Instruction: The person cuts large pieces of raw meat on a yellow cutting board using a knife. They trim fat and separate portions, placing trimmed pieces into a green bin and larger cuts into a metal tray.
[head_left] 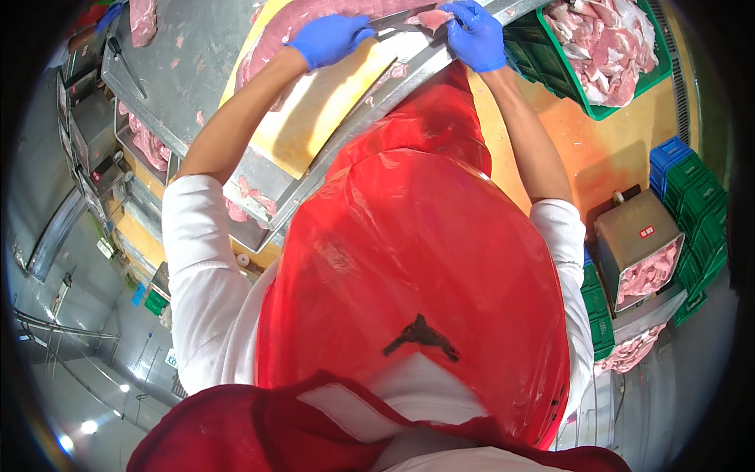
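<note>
My left hand (326,43), in a blue glove, is at the far end of a yellow cutting board (314,130), beside a long pink slab of meat (275,27); its fingers are curled, and what they hold cannot be made out. My right hand (474,38), also gloved blue, pinches a small pale-pink meat piece (429,20) over the steel table's front rim. A thin metal strip shows between the hands, too unclear to name. A knife (126,67) with a dark handle lies on the steel surface (169,59) at left.
A green crate (535,55) of meat scraps stands at upper right. A steel bin (633,236) of meat and stacked green (700,228) and blue crates (668,157) are at right on orange floor. A steel tray (126,138) of meat is at left. My red apron fills the lower middle.
</note>
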Demonstrator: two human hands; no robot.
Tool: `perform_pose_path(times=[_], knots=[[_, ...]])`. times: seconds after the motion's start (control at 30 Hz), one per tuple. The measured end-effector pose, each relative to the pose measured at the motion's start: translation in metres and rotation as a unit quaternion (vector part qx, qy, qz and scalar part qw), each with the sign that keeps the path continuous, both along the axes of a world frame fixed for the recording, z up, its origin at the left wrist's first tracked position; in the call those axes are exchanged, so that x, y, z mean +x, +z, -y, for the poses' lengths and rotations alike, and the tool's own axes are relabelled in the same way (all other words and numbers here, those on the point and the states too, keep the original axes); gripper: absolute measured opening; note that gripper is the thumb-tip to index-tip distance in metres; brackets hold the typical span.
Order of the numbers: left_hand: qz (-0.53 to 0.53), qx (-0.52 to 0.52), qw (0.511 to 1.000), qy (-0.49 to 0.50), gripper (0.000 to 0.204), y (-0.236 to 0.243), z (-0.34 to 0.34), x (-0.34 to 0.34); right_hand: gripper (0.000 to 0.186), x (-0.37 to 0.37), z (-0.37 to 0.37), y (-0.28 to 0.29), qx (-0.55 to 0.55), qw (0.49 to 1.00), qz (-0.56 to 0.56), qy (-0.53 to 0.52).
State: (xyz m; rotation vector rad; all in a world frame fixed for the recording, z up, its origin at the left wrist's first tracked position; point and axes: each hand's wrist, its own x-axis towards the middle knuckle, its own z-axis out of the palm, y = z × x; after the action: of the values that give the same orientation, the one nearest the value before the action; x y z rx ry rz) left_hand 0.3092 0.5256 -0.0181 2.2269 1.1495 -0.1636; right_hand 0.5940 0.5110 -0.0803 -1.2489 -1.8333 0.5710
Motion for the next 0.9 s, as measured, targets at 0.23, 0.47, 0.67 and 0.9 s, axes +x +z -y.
perform_pose_path(times=[0.23,0.47,0.67,0.9], knots=[[0.173,-0.079,0.961,0.201,0.037,-0.024,0.056,0.036,0.018,0.011,-0.032,0.06,-0.087,0.996,0.022,0.024],[0.256,-0.126,0.873,0.396,0.048,-0.044,0.061,0.11,0.013,0.021,-0.074,0.085,-0.075,0.994,0.064,0.053],[0.351,-0.104,0.833,0.414,0.043,-0.068,0.002,0.171,0.019,0.028,-0.114,0.097,-0.017,0.996,-0.048,0.079],[0.491,-0.351,0.68,0.416,0.03,0.009,-0.017,0.193,0.018,0.136,-0.128,0.267,0.108,0.973,-0.155,-0.132]])
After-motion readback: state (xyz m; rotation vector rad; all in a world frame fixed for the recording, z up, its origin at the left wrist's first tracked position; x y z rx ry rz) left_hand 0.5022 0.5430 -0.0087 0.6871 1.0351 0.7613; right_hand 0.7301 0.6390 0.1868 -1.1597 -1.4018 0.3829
